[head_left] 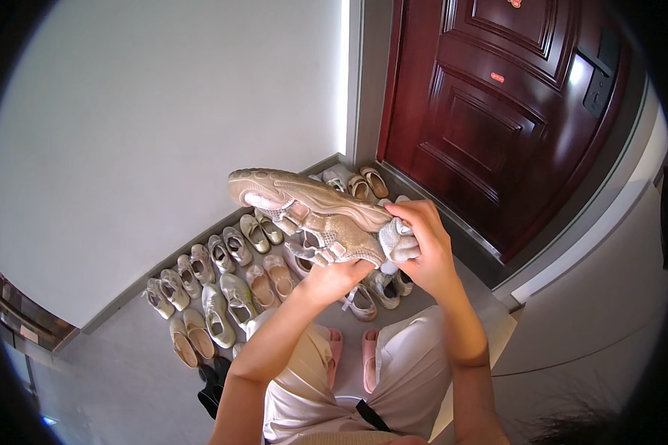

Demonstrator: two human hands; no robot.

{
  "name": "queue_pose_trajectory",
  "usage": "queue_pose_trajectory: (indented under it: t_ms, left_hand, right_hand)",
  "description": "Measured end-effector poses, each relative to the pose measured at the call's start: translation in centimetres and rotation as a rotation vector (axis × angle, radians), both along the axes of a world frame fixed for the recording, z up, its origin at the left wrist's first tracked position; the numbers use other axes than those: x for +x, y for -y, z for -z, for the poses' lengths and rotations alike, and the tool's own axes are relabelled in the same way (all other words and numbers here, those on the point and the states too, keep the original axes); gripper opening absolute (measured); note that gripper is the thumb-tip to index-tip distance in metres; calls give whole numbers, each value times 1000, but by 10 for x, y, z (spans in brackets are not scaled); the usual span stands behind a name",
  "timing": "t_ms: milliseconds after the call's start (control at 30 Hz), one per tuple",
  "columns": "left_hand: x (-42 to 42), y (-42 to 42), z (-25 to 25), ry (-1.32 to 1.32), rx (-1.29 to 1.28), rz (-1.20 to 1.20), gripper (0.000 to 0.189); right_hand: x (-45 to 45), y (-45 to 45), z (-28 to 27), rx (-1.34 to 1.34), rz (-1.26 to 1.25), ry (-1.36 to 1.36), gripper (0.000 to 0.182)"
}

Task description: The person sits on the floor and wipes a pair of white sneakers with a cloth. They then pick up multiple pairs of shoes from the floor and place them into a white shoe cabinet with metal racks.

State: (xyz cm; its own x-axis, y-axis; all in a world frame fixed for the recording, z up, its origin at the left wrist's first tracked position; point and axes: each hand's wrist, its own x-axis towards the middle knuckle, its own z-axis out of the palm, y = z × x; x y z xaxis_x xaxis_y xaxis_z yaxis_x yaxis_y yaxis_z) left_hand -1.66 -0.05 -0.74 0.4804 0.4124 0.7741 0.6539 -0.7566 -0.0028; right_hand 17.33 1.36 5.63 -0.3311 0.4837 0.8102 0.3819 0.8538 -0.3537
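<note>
A beige child's sneaker [323,214] with glittery straps is held up in front of me, turned on its side with its sole upward and its toe to the left. My left hand [337,282] grips it from below near the ankle opening; the fingers are mostly hidden by the shoe. In my right hand [431,245] is a bunched grey cloth [398,240], pressed against the heel end of the sneaker. Under my hands, more shoes stand on the floor, among them a pair of sneakers [384,289] and a strapped flat shoe [360,303].
Rows of paired shoes [225,256] line the white wall [172,111] on the grey floor [122,378]. Black shoes [209,392] lie at the lower left. A dark red door [479,133] stands ahead right. My feet wear pink slippers [369,359].
</note>
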Motion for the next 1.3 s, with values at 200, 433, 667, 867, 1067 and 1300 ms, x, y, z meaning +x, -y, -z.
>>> queue_pose_trajectory:
  t_ms: [200, 433, 667, 867, 1067, 1300]
  left_hand:
    - [12, -4, -16, 73, -102, 34, 33]
    - [16, -12, 5, 1012, -623, 421, 55]
    - [21, -24, -14, 1659, -905, 637, 51]
    - [7, -37, -6, 1687, -891, 660, 46]
    - [10, -30, -8, 1698, -808, 430, 36]
    - [41, -4, 3, 1333, -742, 432, 31]
  right_hand:
    - [3, -5, 2, 371, 186, -11, 51]
    - [-10, 1, 15, 428, 232, -20, 47]
    - [13, -20, 27, -217, -39, -317, 33]
    - [19, -28, 30, -239, 70, -446, 35]
    - [3, -17, 37, 111, 5, -172, 40]
    - [-14, -16, 24, 307, 77, 52, 37]
